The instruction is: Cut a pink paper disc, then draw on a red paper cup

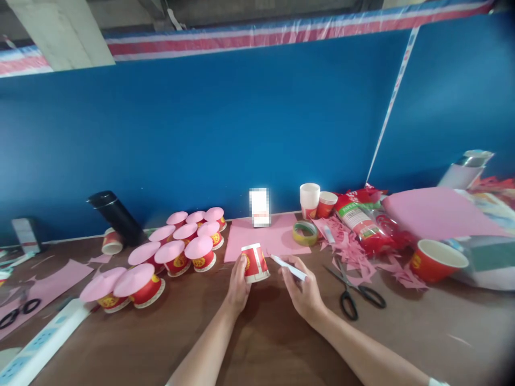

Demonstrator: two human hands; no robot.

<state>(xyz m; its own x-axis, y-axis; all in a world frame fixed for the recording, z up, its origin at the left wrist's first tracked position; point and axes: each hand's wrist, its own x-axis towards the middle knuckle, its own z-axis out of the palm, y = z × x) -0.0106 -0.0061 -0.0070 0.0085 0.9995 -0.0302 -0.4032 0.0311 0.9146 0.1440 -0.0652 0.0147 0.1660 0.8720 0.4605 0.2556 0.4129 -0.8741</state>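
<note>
My left hand [238,284] is closed around the side of a red and white paper cup [255,263], which is upside down with its rim low. In my right hand [301,287] is a white pen-like tool [290,267], its reddish tip pointing left toward the cup without touching it. A pink sheet [241,234] lies on the table just behind the cup. Several upturned red cups [174,264] topped with pink paper discs [169,251] stand to the left.
Black-handled scissors [349,289], a tape roll [304,234], pink shreds [350,249] and an orange cup [436,261] lie right. White cups [309,199] stand behind. At left are a black bottle [118,219], a power strip [46,343] and other scissors [20,313].
</note>
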